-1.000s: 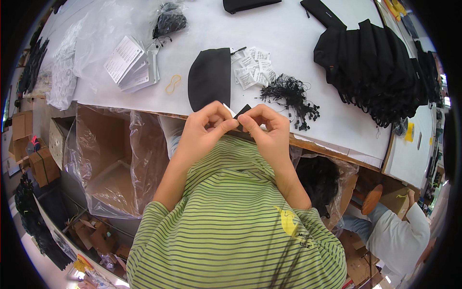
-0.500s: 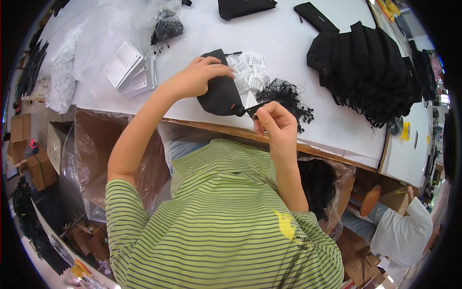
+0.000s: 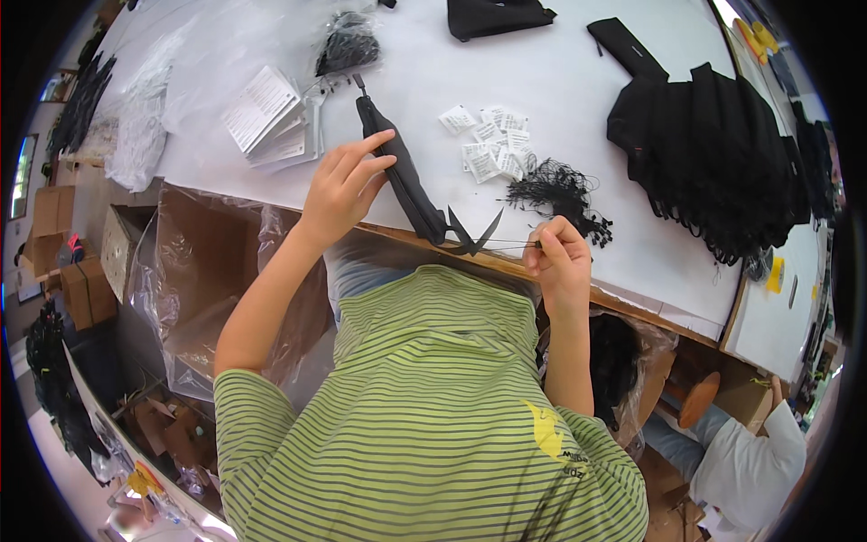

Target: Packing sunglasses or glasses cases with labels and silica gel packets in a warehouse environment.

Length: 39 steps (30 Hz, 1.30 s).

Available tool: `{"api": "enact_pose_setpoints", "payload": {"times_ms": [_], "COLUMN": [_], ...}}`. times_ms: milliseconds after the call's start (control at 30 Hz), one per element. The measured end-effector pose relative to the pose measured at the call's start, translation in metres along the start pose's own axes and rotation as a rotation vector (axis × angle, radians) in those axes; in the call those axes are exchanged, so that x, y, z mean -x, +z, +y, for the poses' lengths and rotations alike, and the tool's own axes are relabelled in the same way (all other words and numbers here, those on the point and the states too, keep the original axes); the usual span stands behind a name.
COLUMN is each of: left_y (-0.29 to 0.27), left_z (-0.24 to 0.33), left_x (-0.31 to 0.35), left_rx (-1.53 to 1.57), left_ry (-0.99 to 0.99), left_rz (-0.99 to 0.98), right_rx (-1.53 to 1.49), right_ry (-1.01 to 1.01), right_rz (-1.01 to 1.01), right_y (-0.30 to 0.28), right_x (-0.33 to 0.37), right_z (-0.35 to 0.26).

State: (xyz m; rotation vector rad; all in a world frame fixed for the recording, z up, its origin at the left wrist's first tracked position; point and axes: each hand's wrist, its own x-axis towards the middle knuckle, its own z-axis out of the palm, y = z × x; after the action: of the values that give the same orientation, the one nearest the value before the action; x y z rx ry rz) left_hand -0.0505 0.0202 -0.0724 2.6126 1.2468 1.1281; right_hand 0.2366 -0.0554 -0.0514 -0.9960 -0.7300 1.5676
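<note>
My left hand (image 3: 343,191) grips a black zip pouch (image 3: 404,174), which is turned with its narrow zipped side up; the thumb is hidden. The pouch slants from a zip pull at its far end down to the table's near edge. At its near end sits a dark V-shaped piece (image 3: 473,237) with two pointed tips; I cannot make out what it is. A thin black cord (image 3: 506,242) runs taut from there to my right hand (image 3: 558,257), whose fingers pinch it. Just beyond the right hand lies a tangled heap of black cords (image 3: 558,194).
Small white packets (image 3: 494,140) lie mid-table. Printed leaflets (image 3: 269,117) and a clear bag of black cords (image 3: 348,45) are at left. Black pouches are piled (image 3: 709,158) at right, with another pouch (image 3: 498,16) at the back. A person (image 3: 750,461) sits at lower right.
The pouch has turned from flat side to narrow edge. My right hand has moved right and slightly down, drawing the cord out straight from the pouch's end.
</note>
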Motion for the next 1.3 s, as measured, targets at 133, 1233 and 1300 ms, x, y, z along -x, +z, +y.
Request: {"api": "enact_pose_setpoints", "payload": {"times_ms": [133, 1233, 1300], "left_y": [0.006, -0.009, -0.012], "left_z": [-0.002, 0.026, 0.03], "left_x": [0.009, -0.009, -0.005], "left_rx": [-0.002, 0.141, 0.14], "left_ry": [-0.018, -0.111, -0.178], "left_rz": [0.078, -0.214, -0.241], "right_rx": [-0.018, 1.335, 1.322], "right_ry": [0.004, -0.417, -0.422], "right_rz": [-0.051, 0.105, 0.209], "right_y": [0.002, 0.011, 0.015], "right_x": [-0.004, -0.02, -0.02], "right_z": [0.004, 0.048, 0.051]}}
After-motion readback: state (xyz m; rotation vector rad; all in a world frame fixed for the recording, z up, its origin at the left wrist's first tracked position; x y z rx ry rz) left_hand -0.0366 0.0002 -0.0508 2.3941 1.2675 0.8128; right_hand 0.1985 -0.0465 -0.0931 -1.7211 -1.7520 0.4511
